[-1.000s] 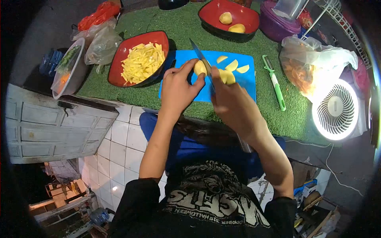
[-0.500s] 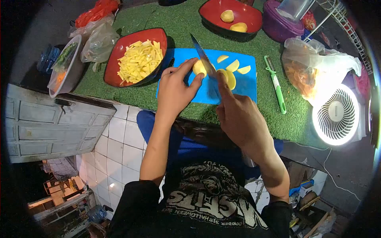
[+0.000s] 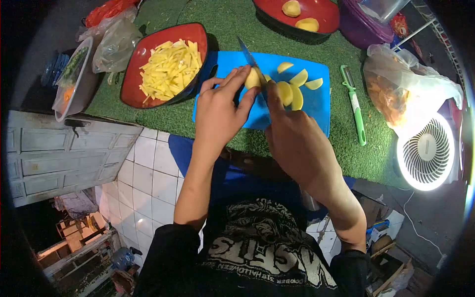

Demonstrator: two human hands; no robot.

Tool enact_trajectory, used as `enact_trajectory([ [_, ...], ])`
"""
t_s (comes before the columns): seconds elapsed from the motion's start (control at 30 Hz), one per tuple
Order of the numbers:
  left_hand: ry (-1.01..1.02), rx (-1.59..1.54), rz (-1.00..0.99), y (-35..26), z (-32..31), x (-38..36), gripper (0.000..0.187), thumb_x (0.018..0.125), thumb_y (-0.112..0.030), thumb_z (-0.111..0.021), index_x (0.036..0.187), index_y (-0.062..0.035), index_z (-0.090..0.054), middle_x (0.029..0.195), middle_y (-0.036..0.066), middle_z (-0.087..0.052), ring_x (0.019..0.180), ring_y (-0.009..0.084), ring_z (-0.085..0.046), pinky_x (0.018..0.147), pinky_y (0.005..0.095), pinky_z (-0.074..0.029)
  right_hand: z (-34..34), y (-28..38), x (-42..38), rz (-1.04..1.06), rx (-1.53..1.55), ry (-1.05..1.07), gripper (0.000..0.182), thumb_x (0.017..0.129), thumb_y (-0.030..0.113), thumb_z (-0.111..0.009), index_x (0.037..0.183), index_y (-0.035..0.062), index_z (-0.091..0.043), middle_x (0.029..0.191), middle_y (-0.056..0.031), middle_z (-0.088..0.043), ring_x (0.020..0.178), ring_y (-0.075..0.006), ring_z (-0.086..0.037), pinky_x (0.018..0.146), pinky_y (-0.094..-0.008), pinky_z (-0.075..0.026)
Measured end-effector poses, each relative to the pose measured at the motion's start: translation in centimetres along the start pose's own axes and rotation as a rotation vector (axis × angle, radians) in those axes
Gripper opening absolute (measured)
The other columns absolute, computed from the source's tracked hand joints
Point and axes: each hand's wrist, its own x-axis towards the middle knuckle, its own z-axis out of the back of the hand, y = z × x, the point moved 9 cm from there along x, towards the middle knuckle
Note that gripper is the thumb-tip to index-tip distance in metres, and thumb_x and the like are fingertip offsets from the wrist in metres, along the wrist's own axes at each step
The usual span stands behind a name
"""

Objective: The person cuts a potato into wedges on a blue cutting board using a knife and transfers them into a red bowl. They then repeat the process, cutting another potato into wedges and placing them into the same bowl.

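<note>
On the blue cutting board [image 3: 311, 110], my left hand [image 3: 220, 105] holds a peeled potato [image 3: 252, 79] between thumb and fingers. My right hand [image 3: 301, 141] grips a knife [image 3: 250, 58], its index finger stretched along the back of the blade. The blade stands against the potato's right side; its handle is hidden in my palm. Several potato slices [image 3: 299, 78] lie to the right of the knife, some flat and some close by the blade. Left of the board, a red bowl [image 3: 129, 85] with a black outside holds a heap of potato sticks [image 3: 170, 67].
Behind the board stands a second red bowl [image 3: 324, 15] with two peeled potatoes. A green-handled peeler [image 3: 355, 106] lies to the right, then a plastic bag [image 3: 388, 94] of peelings and a lit round fan [image 3: 426, 148]. At far left are a white basin [image 3: 64, 109] and plastic bags [image 3: 116, 47].
Another slice has come off the potato and lies by the blade with the others. The knife has shifted slightly against the potato. The view has shifted a little.
</note>
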Motion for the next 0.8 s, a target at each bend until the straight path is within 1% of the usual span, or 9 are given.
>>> enact_trajectory([
  [0.17, -0.01, 0.014, -0.016, -0.1, -0.2, 0.0, 0.043, 0.087, -0.024, -0.077, 0.129, -0.0148, -0.07, 0.118, 0.017, -0.072, 0.099, 0.0325, -0.067, 0.091, 0.0408, -0.052, -0.6, -0.5, -0.1, 0.019, -0.049, -0.056, 0.059, 0.088, 0.004, -0.06, 0.14, -0.0143, -0.039, 0.097, -0.0316, -0.067, 0.069, -0.0392, -0.07, 0.064, -0.0453, -0.058],
  [0.23, -0.028, 0.035, -0.029, -0.3, -0.1, 0.0, 0.044, 0.087, -0.024, -0.077, 0.129, -0.0149, -0.07, 0.118, 0.018, -0.072, 0.099, 0.0335, -0.067, 0.091, 0.0412, -0.052, 0.1, 1.6, -1.0, 0.328, -0.287, -0.302, 0.055, 0.091, 0.004, -0.05, 0.139, -0.0189, -0.036, 0.073, -0.0231, -0.068, 0.061, -0.0356, -0.071, 0.053, -0.0426, -0.057],
  [0.3, -0.033, 0.025, -0.049, -0.6, -0.1, -0.1, 0.041, 0.091, -0.027, -0.073, 0.123, -0.0024, -0.069, 0.117, 0.022, -0.071, 0.105, 0.0356, -0.069, 0.096, 0.042, -0.049, -0.2, 1.3, -1.1, 0.286, -0.278, -0.283, 0.055, 0.091, 0.004, -0.051, 0.139, -0.0188, -0.036, 0.073, -0.0227, -0.068, 0.061, -0.035, -0.071, 0.053, -0.0419, -0.057],
  [0.37, -0.048, 0.031, -0.041, -0.3, -0.2, -0.2, 0.042, 0.089, -0.027, -0.075, 0.126, -0.0083, -0.069, 0.117, 0.02, -0.071, 0.103, 0.0352, -0.068, 0.094, 0.0419, -0.051, -0.5, 1.0, -1.1, 0.246, -0.272, -0.254, 0.056, 0.091, 0.005, -0.051, 0.139, -0.0186, -0.037, 0.073, -0.0224, -0.068, 0.06, -0.0344, -0.07, 0.053, -0.0412, -0.057],
  [0.43, -0.045, 0.057, -0.026, -0.1, -0.3, -0.3, 0.044, 0.088, -0.028, -0.077, 0.129, -0.0141, -0.069, 0.118, 0.018, -0.072, 0.1, 0.0341, -0.067, 0.09, 0.0415, -0.053, -1.9, 0.5, -0.8, 0.21, -0.499, -0.118, 0.045, 0.081, 0.0, -0.059, 0.121, -0.0209, -0.057, 0.135, -0.0317, -0.055, 0.074, -0.027, -0.072, 0.066, -0.0323, -0.061],
  [0.57, -0.04, 0.065, -0.034, -0.4, -0.1, -0.3, 0.044, 0.088, -0.029, -0.076, 0.13, -0.0142, -0.069, 0.118, 0.017, -0.072, 0.1, 0.034, -0.066, 0.091, 0.0414, -0.052, -0.6, 1.2, -1.0, 0.227, -0.48, -0.129, 0.051, 0.082, 0.0, -0.059, 0.127, -0.0217, -0.051, 0.122, -0.0322, -0.061, 0.076, -0.027, -0.072, 0.065, -0.032, -0.06],
  [0.63, -0.009, 0.017, -0.054, -0.7, 0.0, -0.1, 0.041, 0.091, -0.027, -0.072, 0.124, -0.0024, -0.069, 0.119, 0.023, -0.07, 0.103, 0.0398, -0.068, 0.098, 0.0428, -0.048, 0.1, 0.9, -0.7, 0.111, -0.261, -0.01, 0.059, 0.086, 0.003, -0.059, 0.139, -0.0159, -0.041, 0.104, -0.0317, -0.066, 0.078, -0.0341, -0.072, 0.068, -0.039, -0.059],
  [0.73, 0.005, 0.012, 0.032, 0.2, -0.4, 0.0, 0.042, 0.09, -0.03, -0.075, 0.128, -0.0127, -0.07, 0.118, 0.019, -0.071, 0.104, 0.0378, -0.067, 0.095, 0.0423, -0.051, 0.4, -0.9, -1.1, 0.031, -0.04, -0.083, 0.065, 0.09, 0.008, -0.06, 0.147, -0.0067, -0.034, 0.088, -0.0308, -0.067, 0.08, -0.0429, -0.069, 0.07, -0.0487, -0.057],
  [0.8, -0.025, 0.055, -0.018, -0.6, -0.3, -0.2, 0.042, 0.09, -0.03, -0.075, 0.127, -0.0113, -0.07, 0.117, 0.02, -0.071, 0.106, 0.0384, -0.067, 0.096, 0.0432, -0.051, 0.1, -1.6, -1.3, 0.052, 0.013, -0.116, 0.066, 0.09, 0.011, -0.061, 0.149, -0.0039, -0.033, 0.087, -0.0311, -0.066, 0.08, -0.0457, -0.068, 0.072, -0.0517, -0.055],
])
